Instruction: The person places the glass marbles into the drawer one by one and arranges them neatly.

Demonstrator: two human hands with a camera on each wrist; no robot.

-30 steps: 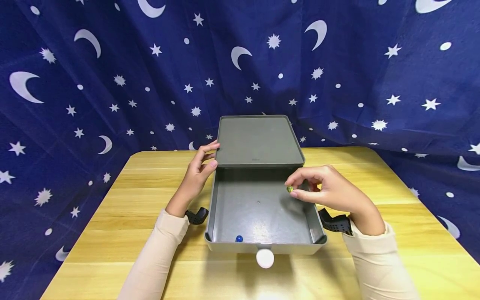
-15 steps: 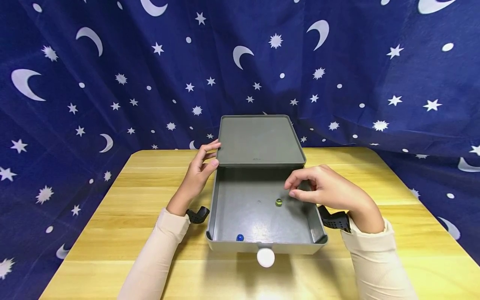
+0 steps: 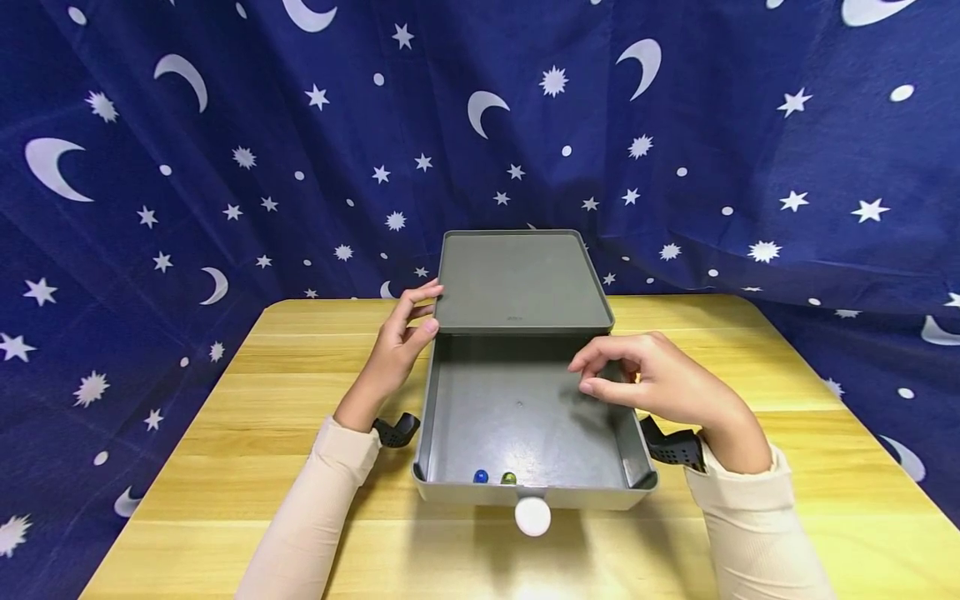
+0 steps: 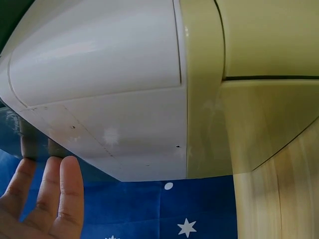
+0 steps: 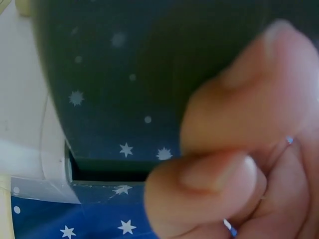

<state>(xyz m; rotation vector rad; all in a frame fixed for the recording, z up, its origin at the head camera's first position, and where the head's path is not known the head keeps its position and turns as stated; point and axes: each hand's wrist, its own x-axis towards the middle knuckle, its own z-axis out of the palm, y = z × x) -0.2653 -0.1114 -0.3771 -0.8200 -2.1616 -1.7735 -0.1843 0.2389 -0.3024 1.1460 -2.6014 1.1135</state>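
A grey box [image 3: 525, 279] stands on the table with its drawer [image 3: 525, 425] pulled out. A blue marble [image 3: 481, 476] and a yellow-green marble [image 3: 508, 478] lie side by side near the drawer's front wall. My left hand [image 3: 401, 337] rests on the box's left side, thumb near the front corner; in the left wrist view its straight fingers [image 4: 72, 194] reach that side. Over the drawer's right part hovers my right hand [image 3: 637, 375], thumb and forefinger apart with nothing between them. Its other fingers are tucked in, hiding the palm.
A round white knob [image 3: 532, 517] sticks out from the drawer front. The wooden table [image 3: 300, 375] reaches back to a dark blue curtain [image 3: 337, 150] with moons and stars. A black wrist mount [image 3: 675, 446] sits at the right sleeve, close beside the drawer.
My right thumb and forefinger let go of the yellow-green marble. It dropped into the drawer and rolled forward and left to the front wall near the blue one. My left hand stays put.
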